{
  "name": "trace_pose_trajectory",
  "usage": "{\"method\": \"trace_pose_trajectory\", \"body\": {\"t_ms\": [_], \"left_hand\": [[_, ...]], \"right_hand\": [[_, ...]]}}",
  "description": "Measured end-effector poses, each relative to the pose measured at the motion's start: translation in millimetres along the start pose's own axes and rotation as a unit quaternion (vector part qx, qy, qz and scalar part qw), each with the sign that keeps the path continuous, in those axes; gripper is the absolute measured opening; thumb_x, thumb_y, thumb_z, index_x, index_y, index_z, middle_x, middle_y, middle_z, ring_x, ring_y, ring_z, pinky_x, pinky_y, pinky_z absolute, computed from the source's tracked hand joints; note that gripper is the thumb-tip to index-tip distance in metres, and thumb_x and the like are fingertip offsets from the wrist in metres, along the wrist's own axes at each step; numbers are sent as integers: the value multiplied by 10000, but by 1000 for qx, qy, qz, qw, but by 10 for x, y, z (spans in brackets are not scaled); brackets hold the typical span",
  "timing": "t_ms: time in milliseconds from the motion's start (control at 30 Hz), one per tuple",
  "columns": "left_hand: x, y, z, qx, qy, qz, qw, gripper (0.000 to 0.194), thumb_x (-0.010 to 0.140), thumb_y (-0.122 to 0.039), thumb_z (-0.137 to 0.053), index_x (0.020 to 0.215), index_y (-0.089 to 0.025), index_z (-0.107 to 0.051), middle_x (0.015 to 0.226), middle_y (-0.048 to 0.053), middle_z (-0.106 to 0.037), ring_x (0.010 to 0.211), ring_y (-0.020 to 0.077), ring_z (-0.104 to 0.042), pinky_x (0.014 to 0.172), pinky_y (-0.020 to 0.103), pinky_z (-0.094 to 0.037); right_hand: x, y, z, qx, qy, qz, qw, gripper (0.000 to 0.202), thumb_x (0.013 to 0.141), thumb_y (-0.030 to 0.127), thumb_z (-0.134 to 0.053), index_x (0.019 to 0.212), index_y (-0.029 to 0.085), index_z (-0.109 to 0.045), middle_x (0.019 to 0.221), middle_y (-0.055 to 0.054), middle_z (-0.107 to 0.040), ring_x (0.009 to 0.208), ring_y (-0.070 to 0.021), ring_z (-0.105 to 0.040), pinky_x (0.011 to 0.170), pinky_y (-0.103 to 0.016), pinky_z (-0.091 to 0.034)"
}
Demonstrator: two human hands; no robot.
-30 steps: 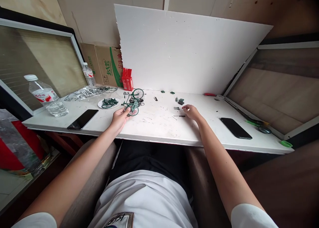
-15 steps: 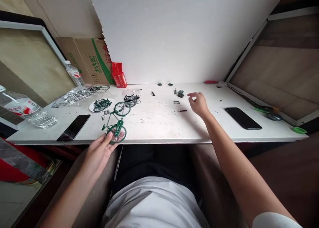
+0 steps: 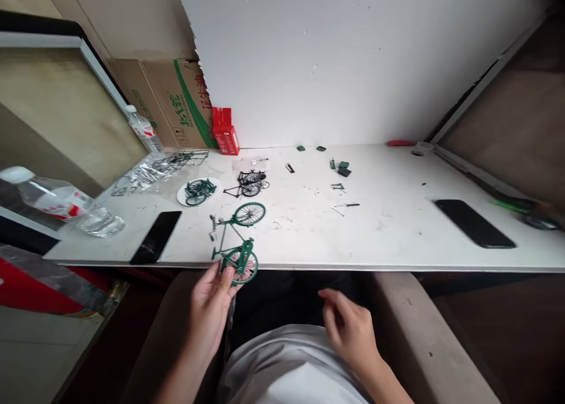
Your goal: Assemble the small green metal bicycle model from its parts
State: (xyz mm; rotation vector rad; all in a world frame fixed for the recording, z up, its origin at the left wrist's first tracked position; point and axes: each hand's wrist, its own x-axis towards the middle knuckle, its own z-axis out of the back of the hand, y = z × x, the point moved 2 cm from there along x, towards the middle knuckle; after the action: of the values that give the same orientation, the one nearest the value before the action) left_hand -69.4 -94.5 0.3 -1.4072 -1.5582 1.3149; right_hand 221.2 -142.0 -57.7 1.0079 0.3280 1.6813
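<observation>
A green model bicycle (image 3: pixel 243 255) is pinched at its lower wheel by my left hand (image 3: pixel 214 301), just over the table's front edge. Its other wheel points away from me. My right hand (image 3: pixel 348 327) is above my lap, below the table edge, with fingers curled; whether anything small is between them I cannot make out. Beyond the bicycle, green bicycle parts (image 3: pixel 198 191) lie on a white plate (image 3: pixel 180 199), with black bicycle parts (image 3: pixel 251 183) to their right. A thin pen-like tool (image 3: pixel 348 205) and small dark green pieces (image 3: pixel 344 167) lie right of centre.
Dark phones lie at the left (image 3: pixel 156 237) and right (image 3: pixel 474 223) of the white table (image 3: pixel 309 245). Water bottles (image 3: pixel 62 201), part frames in plastic (image 3: pixel 154 171), a red box (image 3: pixel 226 133) and a cardboard carton (image 3: pixel 176 103) stand or lie at the left.
My right hand has drawn back from above the tabletop to my lap. The view has shifted, and my left hand still holds the green bicycle near the table edge.
</observation>
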Motion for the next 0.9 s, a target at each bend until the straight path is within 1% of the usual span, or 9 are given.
{"method": "trace_pose_trajectory", "body": {"t_ms": [100, 267, 367, 467, 533, 600, 700, 767, 900], "left_hand": [[49, 69, 73, 2, 22, 8, 1000, 353, 862, -510, -823, 1145, -298, -804, 1299, 92, -780, 1270, 353, -717, 1113, 551, -573], [106, 291, 167, 14, 55, 46, 997, 385, 828, -518, -860, 1125, -278, -802, 1232, 117, -797, 1182, 353, -755, 1058, 544, -596], [109, 408, 222, 11, 51, 56, 997, 435, 790, -532, -889, 1104, -246, -796, 1187, 130, -804, 1158, 364, -762, 1039, 548, -605], [107, 510, 290, 28, 50, 85, 995, 495, 742, -540, -923, 1093, -215, -797, 1142, 160, -814, 1097, 391, -779, 980, 565, -631], [110, 571, 330, 37, 85, 115, 989, 495, 747, -524, -926, 1106, -208, -800, 1163, 172, -811, 1078, 390, -786, 965, 556, -638], [112, 611, 370, 30, 116, 124, 985, 470, 789, -513, -902, 1112, -189, -794, 1195, 181, -802, 1093, 381, -785, 973, 541, -638], [76, 645, 431, 30, 139, 132, 981, 559, 767, -494, -929, 1173, -144, -773, 1163, 191, -808, 1045, 376, -798, 953, 540, -643], [6, 651, 463, 20, 136, 128, 982, 535, 798, -477, -912, 1188, -140, -768, 1179, 188, -806, 1057, 363, -797, 968, 532, -638], [-197, 639, 475, -24, 152, 119, 981, 538, 803, -464, -914, 1206, -142, -763, 1202, 187, -799, 1070, 353, -796, 996, 534, -625]], "right_hand": [[-115, 50, -237, 11, 65, 58, 996, 321, 968, 120, -531, 1191, 302, -674, 837, -22, -773, 585, -198, -711, 554, -304, -549], [-63, 184, -206, -5, 114, 100, 988, 363, 980, 92, -473, 1244, 269, -647, 766, -17, -721, 592, -200, -688, 542, -305, -518], [-37, 196, -122, 7, 111, 114, 987, 366, 993, 94, -461, 1263, 265, -641, 738, -8, -694, 567, -190, -660, 524, -299, -499], [-2, 109, -45, 27, 82, 79, 993, 362, 1010, 101, -483, 1287, 271, -641, 742, -5, -691, 544, -180, -640, 524, -300, -506], [16, 51, -9, 35, 45, 52, 997, 376, 1015, 102, -498, 1316, 286, -628, 789, -14, -719, 535, -173, -629, 524, -306, -511], [9, 48, -3, 41, 29, 60, 997, 391, 1014, 95, -505, 1335, 288, -620, 819, -21, -735, 554, -170, -637, 536, -307, -517], [-68, 136, -25, 42, 33, 94, 994, 364, 1015, 83, -507, 1312, 249, -638, 772, -10, -703, 570, -154, -633, 563, -288, -517], [-159, 205, -28, 37, 42, 101, 993, 329, 1018, 85, -507, 1276, 220, -661, 725, 3, -664, 559, -140, -609, 567, -271, -508], [-355, 259, 15, 49, 52, 78, 994, 267, 1036, 147, -511, 1194, 208, -717, 706, 1, -659, 535, -129, -593, 542, -255, -505]]}}
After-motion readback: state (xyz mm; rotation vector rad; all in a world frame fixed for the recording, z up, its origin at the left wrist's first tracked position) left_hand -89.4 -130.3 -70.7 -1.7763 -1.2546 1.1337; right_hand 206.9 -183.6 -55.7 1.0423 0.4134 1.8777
